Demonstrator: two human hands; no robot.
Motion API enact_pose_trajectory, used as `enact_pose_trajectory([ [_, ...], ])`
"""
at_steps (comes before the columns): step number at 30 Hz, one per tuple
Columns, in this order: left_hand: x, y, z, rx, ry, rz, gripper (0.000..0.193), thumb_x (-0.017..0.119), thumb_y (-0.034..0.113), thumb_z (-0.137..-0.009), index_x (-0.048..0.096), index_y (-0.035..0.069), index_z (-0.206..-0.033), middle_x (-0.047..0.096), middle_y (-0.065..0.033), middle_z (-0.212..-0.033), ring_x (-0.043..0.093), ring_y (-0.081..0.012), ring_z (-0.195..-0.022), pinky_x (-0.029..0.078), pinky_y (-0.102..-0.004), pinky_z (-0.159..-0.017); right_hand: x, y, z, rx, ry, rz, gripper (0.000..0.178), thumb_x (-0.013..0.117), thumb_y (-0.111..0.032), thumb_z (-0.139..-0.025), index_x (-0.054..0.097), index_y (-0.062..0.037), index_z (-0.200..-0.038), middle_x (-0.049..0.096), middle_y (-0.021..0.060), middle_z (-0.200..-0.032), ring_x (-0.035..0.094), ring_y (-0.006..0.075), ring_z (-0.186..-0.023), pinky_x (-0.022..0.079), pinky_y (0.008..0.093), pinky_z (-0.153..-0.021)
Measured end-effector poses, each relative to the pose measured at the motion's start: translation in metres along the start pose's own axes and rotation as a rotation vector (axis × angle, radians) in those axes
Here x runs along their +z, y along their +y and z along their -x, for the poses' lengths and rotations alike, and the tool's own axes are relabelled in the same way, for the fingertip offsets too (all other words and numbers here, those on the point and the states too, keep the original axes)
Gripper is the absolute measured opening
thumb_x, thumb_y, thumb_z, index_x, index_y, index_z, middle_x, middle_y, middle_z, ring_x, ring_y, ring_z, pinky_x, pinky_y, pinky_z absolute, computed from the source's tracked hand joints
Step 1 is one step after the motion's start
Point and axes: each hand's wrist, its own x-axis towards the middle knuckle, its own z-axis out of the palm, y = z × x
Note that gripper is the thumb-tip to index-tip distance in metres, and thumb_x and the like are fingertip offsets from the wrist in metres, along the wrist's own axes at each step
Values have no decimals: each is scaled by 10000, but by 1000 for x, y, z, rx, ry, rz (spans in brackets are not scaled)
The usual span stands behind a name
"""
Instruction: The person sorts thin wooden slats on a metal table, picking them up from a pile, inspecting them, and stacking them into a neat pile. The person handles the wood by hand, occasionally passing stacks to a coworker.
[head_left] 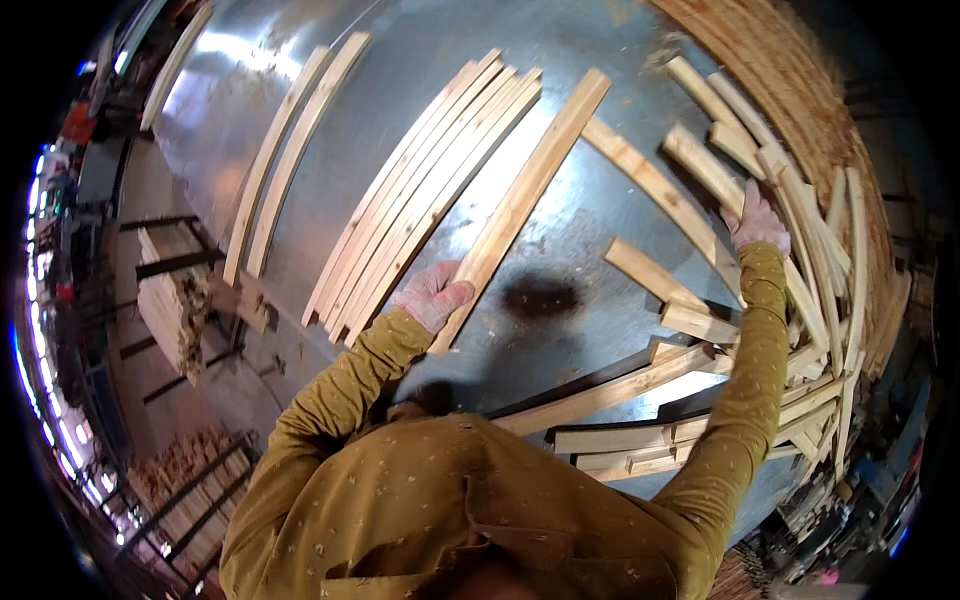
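My left hand (434,297), in a pale glove, is closed around the near end of a long wooden strip (530,190) that lies slantwise on the metal table. Just left of that strip rests a row of several similar wooden strips (425,195), side by side. Out to the right, my gloved right hand (757,219) grips a wooden piece (704,170) at the edge of a jumbled heap. The fingers there are partly hidden, but the piece passes under them. Another strip (660,190) slants between the two hands.
The shiny metal table (560,340) spreads across the middle. Two strips (305,150) lie farther left. A loose heap of wooden pieces (820,330) covers the right side, beside a large wood stack (790,90). On the floor at left stand racks with bundled wood (172,300).
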Motion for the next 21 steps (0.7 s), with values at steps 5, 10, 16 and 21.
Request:
enact_pose_trajectory([
  [5,-1,1,25,126,365,-716,516,667,281,-861,525,77,-1313,643,-216,-1092,620,-399,-985,503,-449,-829,27,-43,34,-242,9,-217,992,772,-384,-794,169,-158,-1548,489,204,-1406,474,365,-1306,406,424,-1083],
  [10,-41,0,40,364,619,-1356,750,731,245,-735,423,66,-1395,463,-183,-1326,467,-348,-1201,375,-502,-1015,13,-19,41,-302,257,-205,774,687,-346,-877,285,-133,-1503,590,195,-1288,586,357,-1178,490,461,-986],
  [16,-44,18,36,453,606,-1179,800,708,452,-780,425,37,-1403,458,-239,-1377,417,-402,-1298,306,-513,-1107,-108,57,96,-374,752,-951,461,656,-297,-920,505,-53,-1280,634,146,-1109,636,290,-988,550,415,-857],
  [21,-191,29,17,111,1188,-1233,778,605,525,-833,454,16,-1401,476,-191,-1420,472,-311,-1254,342,-429,-1080,-122,-25,149,-208,86,-1777,674,772,-495,-782,534,-11,-1186,635,148,-1007,631,268,-921,545,434,-847],
])
